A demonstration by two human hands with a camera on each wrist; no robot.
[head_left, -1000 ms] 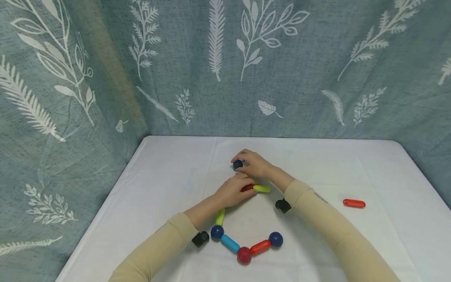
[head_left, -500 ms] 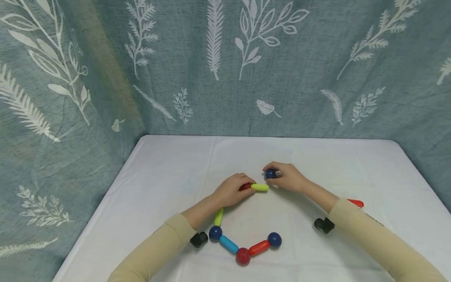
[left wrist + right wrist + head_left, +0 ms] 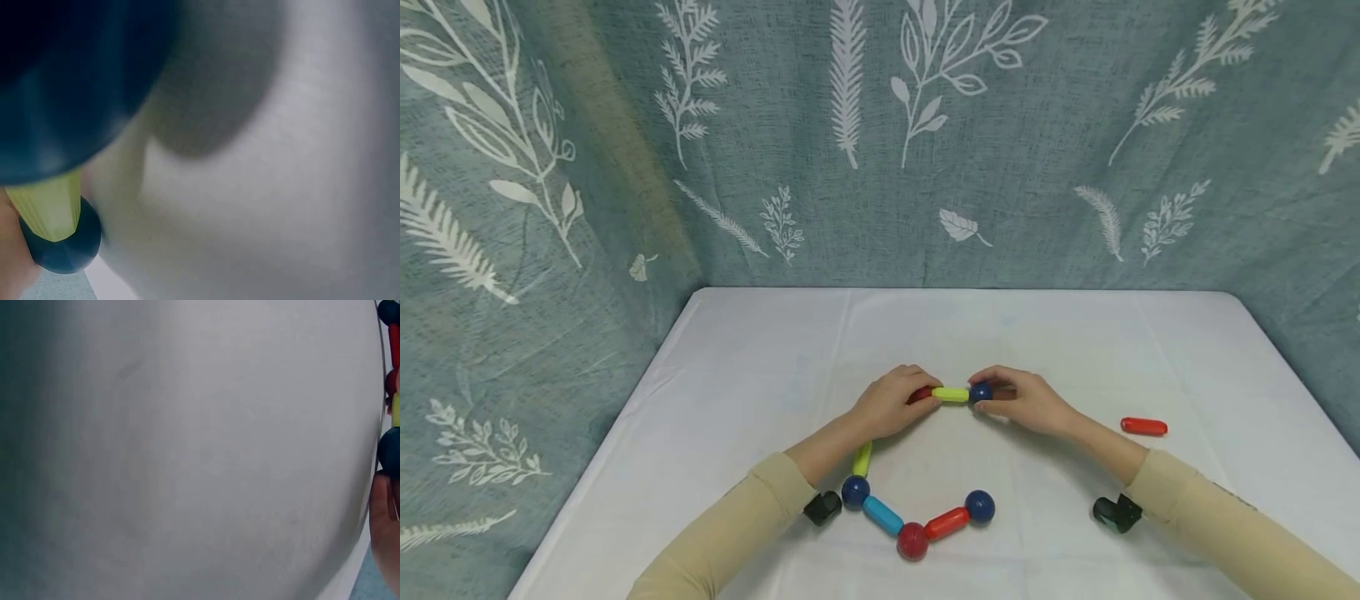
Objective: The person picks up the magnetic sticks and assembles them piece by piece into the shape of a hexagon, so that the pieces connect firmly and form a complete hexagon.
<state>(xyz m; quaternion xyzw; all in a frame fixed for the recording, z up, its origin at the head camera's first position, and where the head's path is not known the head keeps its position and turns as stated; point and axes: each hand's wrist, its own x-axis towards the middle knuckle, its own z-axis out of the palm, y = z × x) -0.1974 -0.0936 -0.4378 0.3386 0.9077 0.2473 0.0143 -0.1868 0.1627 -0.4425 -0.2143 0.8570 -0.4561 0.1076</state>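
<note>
In the head view my left hand pinches a red piece, mostly covered by its fingers. A yellow-green rod sticks out to the right of that piece. My right hand holds a dark blue ball between thumb and fingers, right at the rod's free end. Another yellow-green rod runs from under my left forearm to a blue ball. From there a light blue rod, a red ball, a red rod and another blue ball follow in a bent chain.
A loose red rod lies on the white-covered table beyond my right forearm. Black wrist cameras hang at both sleeves. A patterned green-blue curtain stands behind and to the left of the table.
My right hand has carried the dark blue ball rightward and then nearer, to the end of the yellow-green rod. The left hand keeps its grip on the red piece.
</note>
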